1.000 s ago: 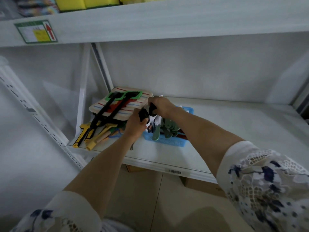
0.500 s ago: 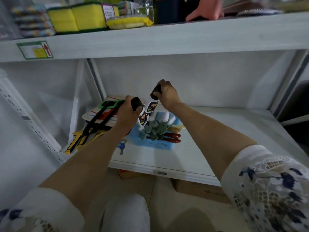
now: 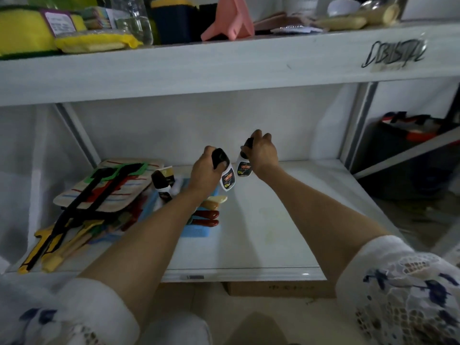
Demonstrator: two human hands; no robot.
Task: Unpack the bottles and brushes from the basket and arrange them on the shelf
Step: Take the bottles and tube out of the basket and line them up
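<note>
My left hand (image 3: pixel 206 171) grips the black cap of a small white bottle (image 3: pixel 227 180) with a dark label. My right hand (image 3: pixel 262 151) holds a matching small white bottle (image 3: pixel 243 166) by its black cap. Both bottles hang in the air above the white lower shelf (image 3: pixel 261 232), just right of the blue basket (image 3: pixel 196 231). Another black-capped bottle (image 3: pixel 162 184) stands in the basket's far left corner. Red-handled brushes (image 3: pixel 207 218) and a cream-handled one (image 3: pixel 216 200) lie in the basket, partly hidden by my left forearm.
Left of the basket lie a striped mat (image 3: pixel 104 188) with black tongs (image 3: pixel 82 202) on it and yellow-handled tools (image 3: pixel 57 250). The upper shelf (image 3: pixel 224 63) carries yellow sponges (image 3: pixel 94 42), a clear bottle and a pink funnel (image 3: pixel 230 21). A cardboard box (image 3: pixel 278 288) sits under the lower shelf.
Both hands have lifted the two bottles out of the basket and carried them up and to the right, over the bare part of the shelf. The camera has tilted upward.
</note>
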